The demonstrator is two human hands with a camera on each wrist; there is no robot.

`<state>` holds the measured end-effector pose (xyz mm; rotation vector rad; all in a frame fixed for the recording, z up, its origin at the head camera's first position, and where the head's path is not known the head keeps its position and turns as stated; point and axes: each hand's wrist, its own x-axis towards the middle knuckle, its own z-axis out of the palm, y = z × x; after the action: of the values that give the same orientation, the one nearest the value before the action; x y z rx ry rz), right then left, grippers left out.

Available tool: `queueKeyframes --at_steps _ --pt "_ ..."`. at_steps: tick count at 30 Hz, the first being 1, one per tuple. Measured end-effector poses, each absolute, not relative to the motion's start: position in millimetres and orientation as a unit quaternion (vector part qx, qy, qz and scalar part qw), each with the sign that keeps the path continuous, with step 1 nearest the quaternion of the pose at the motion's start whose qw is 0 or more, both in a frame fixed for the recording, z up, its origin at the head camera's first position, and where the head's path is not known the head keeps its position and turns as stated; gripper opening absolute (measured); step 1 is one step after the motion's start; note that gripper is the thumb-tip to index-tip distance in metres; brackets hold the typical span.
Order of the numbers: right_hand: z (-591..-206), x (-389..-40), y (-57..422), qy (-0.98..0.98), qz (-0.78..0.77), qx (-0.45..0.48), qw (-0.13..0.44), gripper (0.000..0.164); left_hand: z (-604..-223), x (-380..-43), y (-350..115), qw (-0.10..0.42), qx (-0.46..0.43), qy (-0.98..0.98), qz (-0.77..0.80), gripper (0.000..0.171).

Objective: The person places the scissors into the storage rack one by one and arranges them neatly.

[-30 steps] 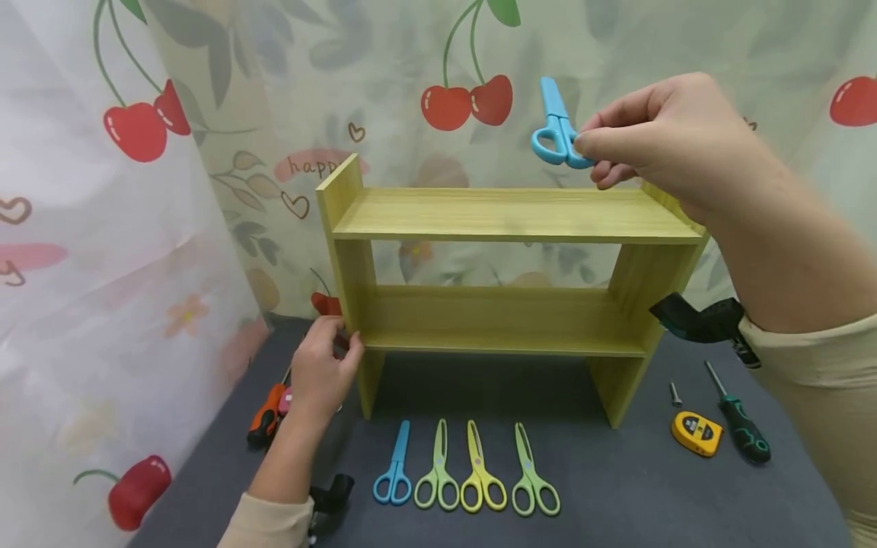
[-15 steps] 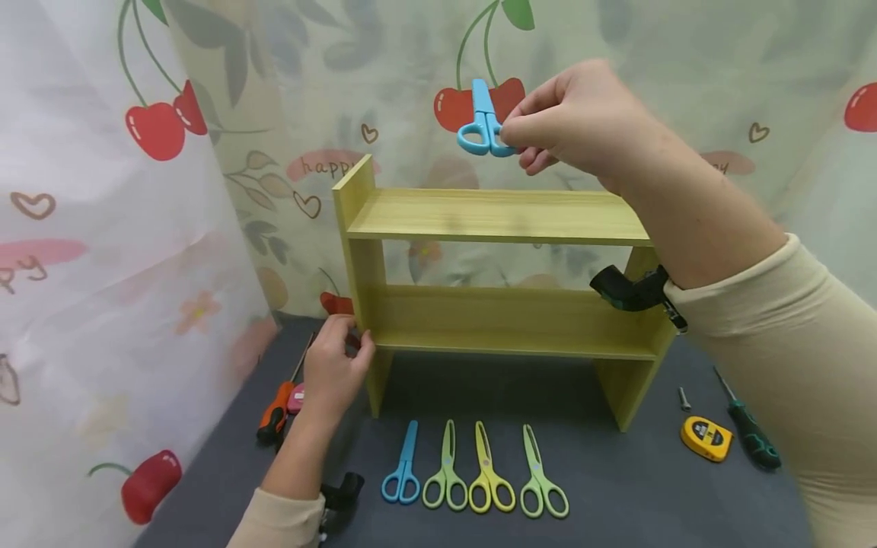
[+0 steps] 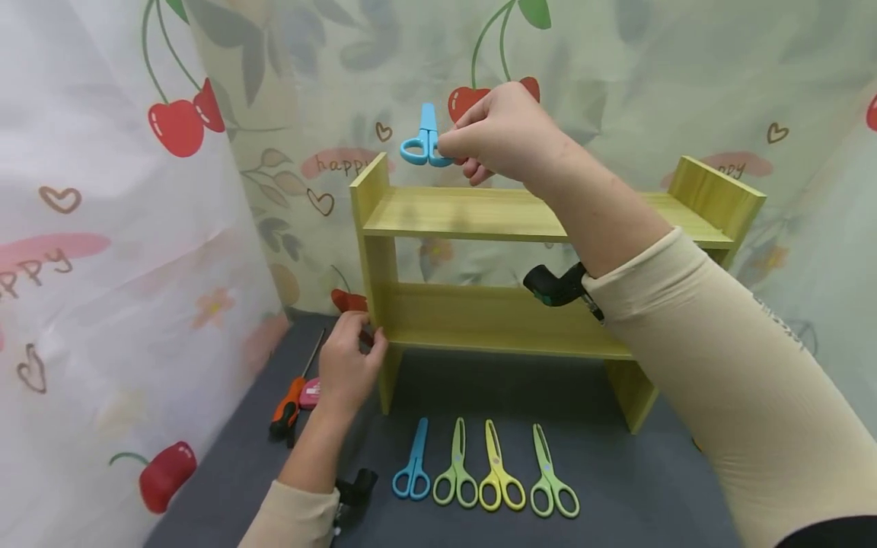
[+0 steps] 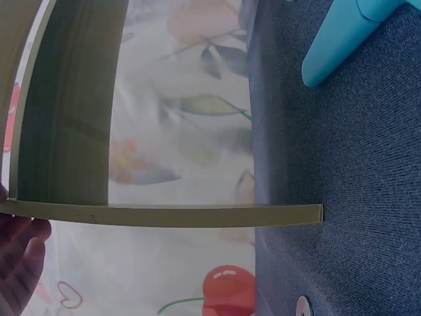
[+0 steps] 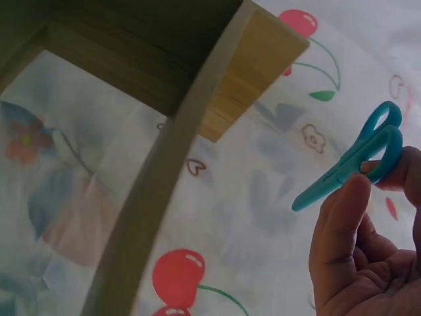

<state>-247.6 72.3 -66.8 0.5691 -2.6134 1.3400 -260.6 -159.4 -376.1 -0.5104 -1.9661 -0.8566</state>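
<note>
My right hand point(image 3: 510, 137) pinches light blue scissors point(image 3: 428, 119) by a handle loop. They hang above the left part of the wooden shelf's point(image 3: 473, 215) top board, apart from it, blade end up in the head view. In the right wrist view, thumb and finger meet at the handle of the blue scissors point(image 5: 342, 168). Low on the shelf's left side panel, my left hand point(image 3: 346, 369) holds its edge with bent fingers, partly hidden behind the panel in the left wrist view. Several scissors lie in a row before the shelf: blue point(image 3: 416, 454), green point(image 3: 458, 445), yellow point(image 3: 495, 453), green point(image 3: 544, 460).
Left of the shelf lie an orange-and-black screwdriver point(image 3: 291, 403) and a pink object point(image 3: 310, 393), partly behind the left arm. The right sleeve covers the table's right side. A cherry-patterned cloth point(image 3: 603, 91) hangs behind the shelf.
My right hand has carried the blue scissors leftward across the top of the shelf and slightly lower. The left hand stays at the side panel. The head view has shifted a little right.
</note>
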Motion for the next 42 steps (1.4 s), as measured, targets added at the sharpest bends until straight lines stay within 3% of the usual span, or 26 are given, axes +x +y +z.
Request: queueKeyframes --at_steps 14,19,24,33,42 --pt "-94.5 -285.3 48.4 -0.896 0.419 0.146 -0.012 0.021 -369.7 -256.2 -145.9 0.447 -0.193 -0.8 -0.351 0.013" --pt "-103.0 -291.0 44.2 -0.904 0.402 0.143 -0.032 0.042 -370.2 -255.0 -144.2 0.441 -0.187 -0.804 -0.352 0.012" --pt "-107.5 -292.3 39.4 -0.91 0.386 0.147 -0.026 0.048 -370.0 -254.1 -145.1 0.441 -0.183 -0.805 -0.351 0.013" --pt "-109.6 -292.4 29.4 -0.938 0.317 0.144 0.009 0.042 -370.4 -256.1 -146.8 0.449 -0.185 -0.799 -0.355 0.013" --pt "-112.2 -283.8 41.4 -0.924 0.343 0.169 0.018 0.04 -371.6 -256.7 -146.4 0.447 -0.188 -0.8 -0.354 0.013"
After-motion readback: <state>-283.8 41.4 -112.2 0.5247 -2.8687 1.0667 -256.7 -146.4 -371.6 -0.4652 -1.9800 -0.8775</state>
